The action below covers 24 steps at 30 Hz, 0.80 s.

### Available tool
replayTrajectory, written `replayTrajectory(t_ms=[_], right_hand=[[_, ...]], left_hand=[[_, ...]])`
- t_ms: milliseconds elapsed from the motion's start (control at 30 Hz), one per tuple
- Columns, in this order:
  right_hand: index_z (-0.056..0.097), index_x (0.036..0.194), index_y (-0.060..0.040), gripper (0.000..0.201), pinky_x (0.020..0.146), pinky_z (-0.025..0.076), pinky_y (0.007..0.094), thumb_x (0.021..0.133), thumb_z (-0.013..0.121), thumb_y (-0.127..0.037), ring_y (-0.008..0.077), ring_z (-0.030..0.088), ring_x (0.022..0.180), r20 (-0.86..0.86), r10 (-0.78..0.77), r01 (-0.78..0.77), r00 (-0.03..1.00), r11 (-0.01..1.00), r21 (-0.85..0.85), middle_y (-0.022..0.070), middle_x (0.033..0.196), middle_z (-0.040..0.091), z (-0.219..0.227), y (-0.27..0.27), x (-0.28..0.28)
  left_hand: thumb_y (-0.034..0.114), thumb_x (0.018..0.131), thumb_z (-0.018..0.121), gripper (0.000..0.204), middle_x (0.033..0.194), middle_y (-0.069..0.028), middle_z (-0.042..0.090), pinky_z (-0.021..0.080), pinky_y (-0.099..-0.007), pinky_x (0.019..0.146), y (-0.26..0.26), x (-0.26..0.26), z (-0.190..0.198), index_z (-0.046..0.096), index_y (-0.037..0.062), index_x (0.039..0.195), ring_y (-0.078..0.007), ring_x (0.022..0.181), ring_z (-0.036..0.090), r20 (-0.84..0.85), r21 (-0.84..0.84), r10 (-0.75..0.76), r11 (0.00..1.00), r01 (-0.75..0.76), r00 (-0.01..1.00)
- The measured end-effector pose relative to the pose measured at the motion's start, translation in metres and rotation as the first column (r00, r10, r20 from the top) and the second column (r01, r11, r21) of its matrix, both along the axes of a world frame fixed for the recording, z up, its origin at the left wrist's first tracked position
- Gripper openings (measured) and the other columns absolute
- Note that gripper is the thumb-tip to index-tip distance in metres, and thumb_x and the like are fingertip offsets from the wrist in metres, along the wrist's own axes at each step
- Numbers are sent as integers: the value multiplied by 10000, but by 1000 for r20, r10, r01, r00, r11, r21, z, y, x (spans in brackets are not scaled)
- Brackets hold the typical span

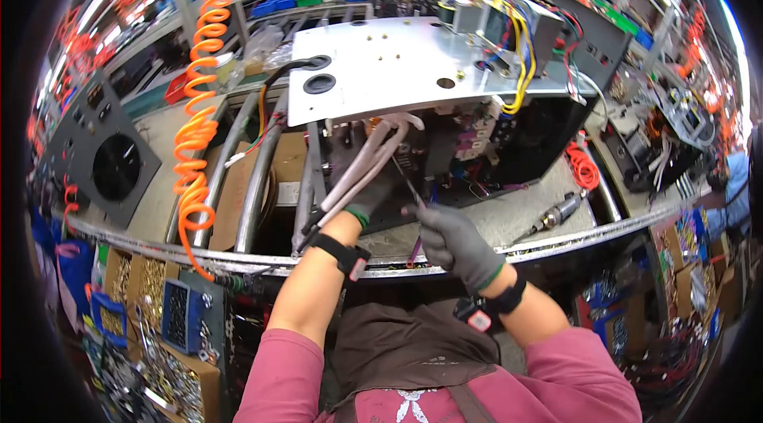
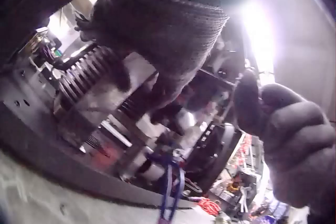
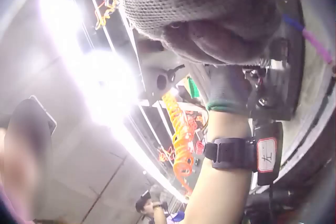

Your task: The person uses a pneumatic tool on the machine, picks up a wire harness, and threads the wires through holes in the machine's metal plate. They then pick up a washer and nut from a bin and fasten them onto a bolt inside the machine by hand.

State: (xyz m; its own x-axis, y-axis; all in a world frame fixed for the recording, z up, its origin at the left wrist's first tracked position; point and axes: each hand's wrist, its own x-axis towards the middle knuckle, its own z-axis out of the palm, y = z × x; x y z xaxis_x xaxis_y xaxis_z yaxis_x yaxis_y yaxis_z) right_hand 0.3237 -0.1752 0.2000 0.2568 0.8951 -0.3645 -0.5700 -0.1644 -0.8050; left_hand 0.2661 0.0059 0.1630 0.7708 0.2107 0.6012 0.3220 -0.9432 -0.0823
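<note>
An open machine chassis (image 1: 509,149) with a pale metal top plate (image 1: 389,53) stands on the bench. My gloved left hand (image 1: 375,194) reaches in under the plate, beside a bundle of sleeved cables (image 1: 369,157). In the left wrist view the left hand (image 2: 163,45) points down among the inner parts, near a finned block (image 2: 86,77); what its fingertips hold is hidden, so I cannot tell. My gloved right hand (image 1: 462,244) has curled fingers and grips a thin metal rod (image 1: 409,184) that slants up into the chassis. The right hand (image 3: 205,16) appears close up in the right wrist view.
An air screwdriver (image 1: 556,214) lies on the bench at right, by a red coiled hose (image 1: 582,166). An orange coiled hose (image 1: 199,129) hangs at left. A dark fan panel (image 1: 111,161) leans beyond the rollers (image 1: 258,184). Bins of screws (image 1: 151,288) sit below the front edge.
</note>
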Motion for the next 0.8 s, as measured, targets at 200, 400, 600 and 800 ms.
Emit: replayTrajectory(t_ms=[200,400,600,800], right_hand=[[550,1124,-55,307,352,175,197,997,406,-295,36,223,388,290,-40,54,956,998,-40,-70,519,283,-14,-55,-6],[565,1089,-38,228,460,317,237,984,451,-205,71,381,491,400,1,-23,916,998,51,-20,590,406,-34,-76,-8],[563,1141,-1,315,709,492,379,903,581,-207,346,645,796,939,-26,-201,344,974,100,201,884,648,-49,-57,-37],[552,1114,41,232,747,463,290,935,496,-96,166,586,827,788,65,-357,613,912,203,121,887,622,-49,-37,-51]], left_hand=[[317,808,641,667,1276,-265,488,409,-373,983,-68,-61,-9,406,-38,1321,-369,1169,498,154,-904,6,405,138,988],[213,921,556,445,1221,-107,563,430,-308,972,-109,-97,-23,472,-18,1292,-188,1106,555,438,-839,144,-287,461,887],[223,954,501,302,1002,-63,625,461,-282,844,-134,-106,9,611,-10,1110,-122,936,565,400,-894,177,-143,425,899],[253,954,506,267,901,-88,609,461,-275,750,-149,-137,11,610,20,1032,-124,831,563,451,-872,296,348,344,842]])
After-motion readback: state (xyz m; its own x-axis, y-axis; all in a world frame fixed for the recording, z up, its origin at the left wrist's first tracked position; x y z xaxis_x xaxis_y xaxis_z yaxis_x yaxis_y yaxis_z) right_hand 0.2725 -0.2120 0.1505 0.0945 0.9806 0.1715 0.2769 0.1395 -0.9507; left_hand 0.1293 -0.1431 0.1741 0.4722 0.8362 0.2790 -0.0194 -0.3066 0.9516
